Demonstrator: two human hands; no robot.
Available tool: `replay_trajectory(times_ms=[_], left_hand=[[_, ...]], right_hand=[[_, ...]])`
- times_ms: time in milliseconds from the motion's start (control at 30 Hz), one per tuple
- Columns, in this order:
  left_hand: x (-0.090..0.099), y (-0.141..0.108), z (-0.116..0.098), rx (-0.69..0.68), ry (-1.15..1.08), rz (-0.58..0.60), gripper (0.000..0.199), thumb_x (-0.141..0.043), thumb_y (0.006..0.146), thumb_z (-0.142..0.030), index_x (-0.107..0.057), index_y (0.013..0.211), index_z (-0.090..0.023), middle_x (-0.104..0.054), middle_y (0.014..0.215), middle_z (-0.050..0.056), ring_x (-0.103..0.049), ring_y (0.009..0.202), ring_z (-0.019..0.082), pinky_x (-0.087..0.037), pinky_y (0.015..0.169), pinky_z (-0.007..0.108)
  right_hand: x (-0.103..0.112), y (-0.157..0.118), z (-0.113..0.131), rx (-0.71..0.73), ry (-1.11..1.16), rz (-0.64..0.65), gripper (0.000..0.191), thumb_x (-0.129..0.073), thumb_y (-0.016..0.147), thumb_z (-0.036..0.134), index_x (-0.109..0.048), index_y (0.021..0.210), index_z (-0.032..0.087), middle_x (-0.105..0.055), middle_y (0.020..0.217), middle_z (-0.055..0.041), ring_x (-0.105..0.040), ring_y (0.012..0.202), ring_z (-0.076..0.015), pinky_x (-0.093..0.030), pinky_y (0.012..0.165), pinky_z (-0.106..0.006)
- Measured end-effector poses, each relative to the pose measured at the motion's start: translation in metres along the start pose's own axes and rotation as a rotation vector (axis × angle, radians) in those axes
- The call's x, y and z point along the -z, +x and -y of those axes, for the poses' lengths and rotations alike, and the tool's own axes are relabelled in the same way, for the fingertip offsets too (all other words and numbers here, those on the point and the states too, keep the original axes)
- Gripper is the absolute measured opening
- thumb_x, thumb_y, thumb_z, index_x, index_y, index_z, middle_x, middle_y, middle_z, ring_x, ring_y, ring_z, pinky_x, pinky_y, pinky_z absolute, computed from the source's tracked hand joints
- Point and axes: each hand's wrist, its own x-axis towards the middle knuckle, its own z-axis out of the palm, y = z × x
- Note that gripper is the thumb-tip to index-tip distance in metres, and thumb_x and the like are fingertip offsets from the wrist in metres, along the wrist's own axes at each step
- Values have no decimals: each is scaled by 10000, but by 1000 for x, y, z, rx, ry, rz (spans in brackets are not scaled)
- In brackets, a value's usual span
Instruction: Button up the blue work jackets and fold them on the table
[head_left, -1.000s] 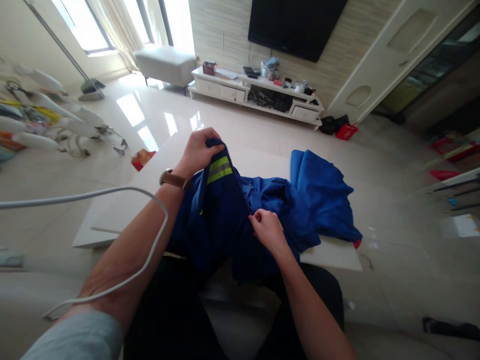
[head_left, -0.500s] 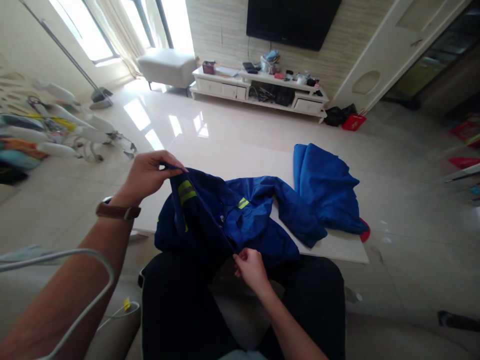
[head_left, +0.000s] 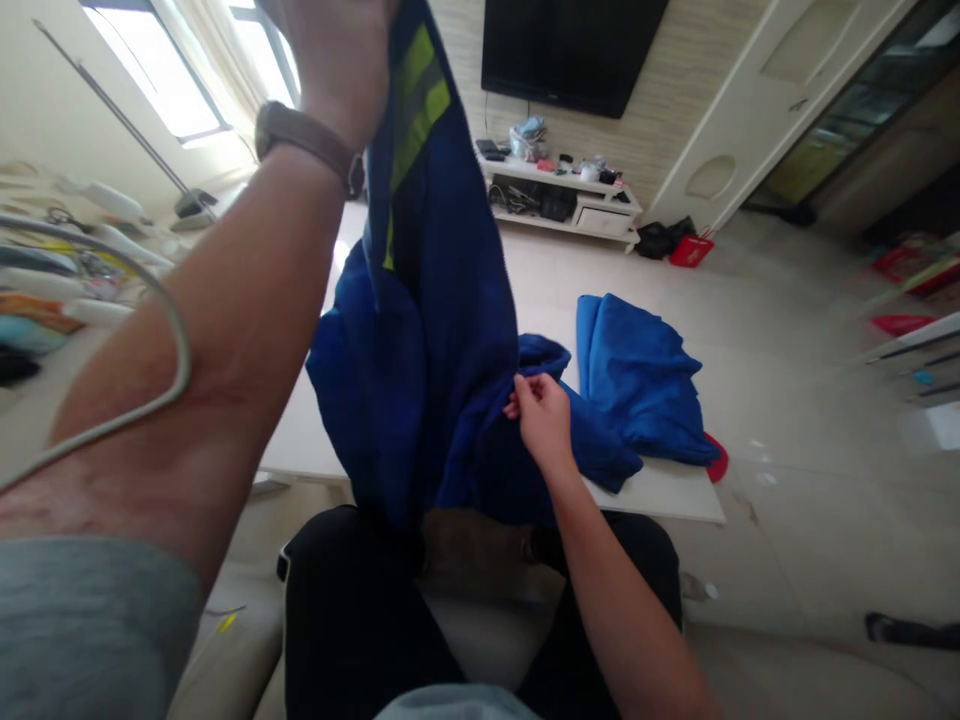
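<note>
My left hand (head_left: 341,60) is raised at the top of the view, its fingers partly cut off by the frame, with the edge of a blue garment (head_left: 457,290) hanging from it. Yellow-green and grey reflective strips cross the raised cloth. Lower down, my right hand (head_left: 541,415) pinches the garment's edge between thumb and fingers. The garment's lower part spreads over a white table (head_left: 690,500) in front of my knees. To the right on the table lies a second blue cloth (head_left: 645,380), folded, with something red (head_left: 717,457) under its corner.
A white cable (head_left: 176,350) loops across my left forearm. Beyond the table stand a low TV cabinet (head_left: 600,217) with small items on it and a red bag (head_left: 691,249) on the floor. A wall-mounted TV (head_left: 570,50) hangs behind.
My left hand has risen sharply, lifting the garment's edge and stretching the cloth upward. My right hand has moved up and slightly right, still pinching the edge.
</note>
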Motion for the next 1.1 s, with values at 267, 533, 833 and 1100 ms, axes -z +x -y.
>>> replay_trajectory(times_ms=[267, 533, 833, 1100], left_hand=[[-58, -271, 13, 213, -155, 746, 352, -579, 866, -137, -632, 1215, -129, -693, 1212, 98, -652, 1177, 227, -519, 1049, 387], [-105, -476, 63, 419, -9, 1165, 627, -658, 855, -200, -540, 1470, -186, -399, 1618, 202, -349, 1511, 412, -370, 1179, 585], [-144, -475, 98, 344, 107, 1340, 1046, -757, 823, -460, -153, 1668, -342, 29, 1748, 78, 84, 1551, 521, -164, 1213, 703], [-184, -396, 147, 328, 106, 1315, 956, -776, 784, -302, -323, 1624, -361, -96, 1742, 97, 4, 1563, 509, -216, 1208, 685]], right_hand=[[-19, -7, -89, -209, -437, 231, 295, -715, 892, 437, -606, 942, 168, -695, 894, -50, -679, 813, -169, -501, 722, -253], [-61, -81, -153, -186, -863, 450, 357, -692, 892, 517, -666, 992, 176, -698, 1078, -128, -654, 1038, -262, -470, 871, -323], [-33, -24, -160, -251, -330, 287, 503, -634, 802, 663, -546, 637, 196, -518, 588, 16, -502, 601, -141, -399, 605, -235], [7, 25, -171, -243, -315, -38, 504, -384, 885, 665, -462, 661, 220, -492, 608, 9, -455, 600, -141, -384, 600, -243]])
